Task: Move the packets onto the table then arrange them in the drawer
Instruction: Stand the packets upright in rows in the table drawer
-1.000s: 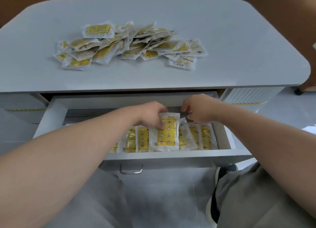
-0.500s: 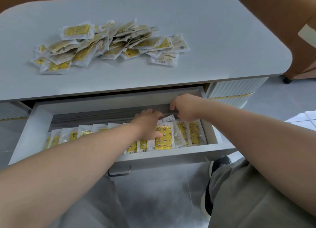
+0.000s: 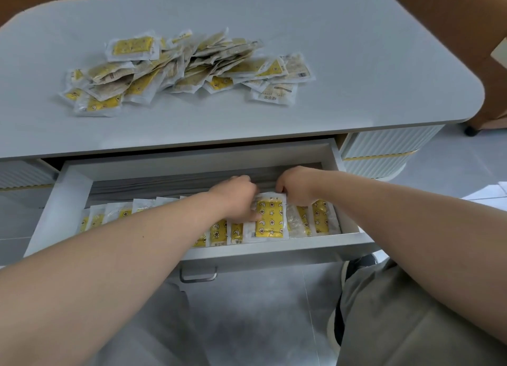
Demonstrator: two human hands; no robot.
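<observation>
Drawer front: the drawer (image 3: 274,249) is standing pulled out under the bench edge, with its metal handle (image 3: 198,275) nearest the person.
Packet row: a packet row (image 3: 219,232) is running left to right along the near side of the drawer. The packets are overlapping like shingles, and the left forearm is hiding part of the row.
Yellow packet: the yellow packet (image 3: 269,218) is lying face up on top of the row, right of the middle and touching its neighbours on both sides.
Left hand: the left hand (image 3: 238,196) is curling its fingers round the packet's left edge.
Right hand: the right hand (image 3: 295,185) is pinching the packet's far right corner with its fingers.
Step in hand: the person is probably seating this packet into the row.
Doing it well: I am judging that it wants squaring to the neighbours, tucking in with the same overlap and pressing flat before either hand lets go, so the slippery film is not fanning the row apart.
Packet heap: a loose packet heap (image 3: 178,66) is lying left of centre on the bench (image 3: 370,50), well apart from both hands, so much of the arranging is waiting.
</observation>
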